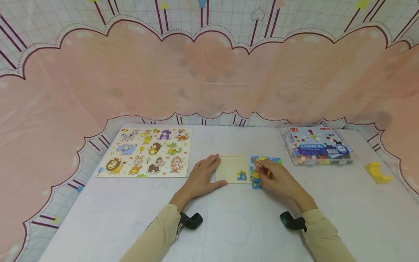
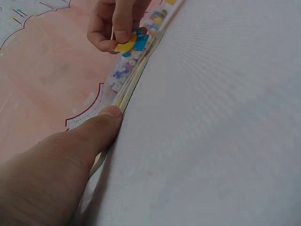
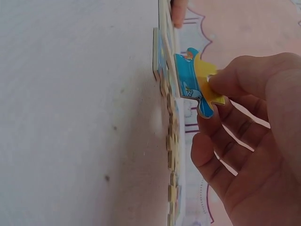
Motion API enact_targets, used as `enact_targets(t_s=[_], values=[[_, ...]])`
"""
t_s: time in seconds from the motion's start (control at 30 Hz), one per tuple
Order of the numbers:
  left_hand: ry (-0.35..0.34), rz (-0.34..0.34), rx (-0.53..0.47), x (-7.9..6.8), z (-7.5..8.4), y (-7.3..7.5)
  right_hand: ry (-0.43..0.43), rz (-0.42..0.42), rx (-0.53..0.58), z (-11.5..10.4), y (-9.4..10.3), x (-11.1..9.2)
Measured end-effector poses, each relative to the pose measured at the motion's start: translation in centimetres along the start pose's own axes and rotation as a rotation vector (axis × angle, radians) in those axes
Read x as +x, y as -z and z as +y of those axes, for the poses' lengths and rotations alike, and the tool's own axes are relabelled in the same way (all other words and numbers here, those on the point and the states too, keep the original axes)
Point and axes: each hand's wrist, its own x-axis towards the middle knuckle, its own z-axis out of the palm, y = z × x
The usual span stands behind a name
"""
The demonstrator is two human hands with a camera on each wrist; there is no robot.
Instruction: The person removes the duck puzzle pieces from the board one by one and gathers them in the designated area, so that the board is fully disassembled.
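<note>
A square wooden puzzle tray [image 1: 226, 167] lies on the table, with one blue-and-yellow jigsaw piece [image 1: 242, 176] in its front right corner. My left hand [image 1: 201, 177] rests at the tray's left side, fingers extended and the thumb [image 2: 101, 125] along its front edge. Right of the tray, my right hand [image 1: 282, 182] pinches a blue-and-yellow puzzle piece [image 3: 189, 77] between thumb and fingers. That piece is raised over several loose puzzle pieces [image 1: 276, 160] on the table, partly hidden under the right hand in the head view.
A white animal puzzle board [image 1: 109, 154] lies at the left. A clear plastic box [image 1: 317, 154] of coloured beads or balls stands at the back right. Further right sits a yellow curved block [image 1: 376, 173]. A patterned cloth [image 1: 212, 83] hangs behind the table.
</note>
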Motion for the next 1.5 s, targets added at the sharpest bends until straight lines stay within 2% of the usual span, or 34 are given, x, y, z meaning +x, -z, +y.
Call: enact_targets(t_s=[0.37,0.67,1.1,1.33,1.5], values=[[-0.001,0.0,-0.008,-0.1,0.0,0.0,-0.013,-0.011,-0.044,0.6,0.8,-0.9],[0.01,-0.009,-0.008,-0.1,0.0,0.1,-0.008,-0.035,-0.031,1.3,1.2,-1.4],[0.014,-0.015,-0.005,0.0,0.0,0.0,-0.051,-0.06,-0.026,1.7,1.6,-1.9],[0.013,-0.009,0.01,0.1,-0.1,-0.1,0.004,-0.059,-0.009,2.4,1.6,-2.1],[0.015,-0.015,0.005,0.1,-0.1,-0.2,-0.023,-0.072,-0.029,2.7,1.8,-2.3]])
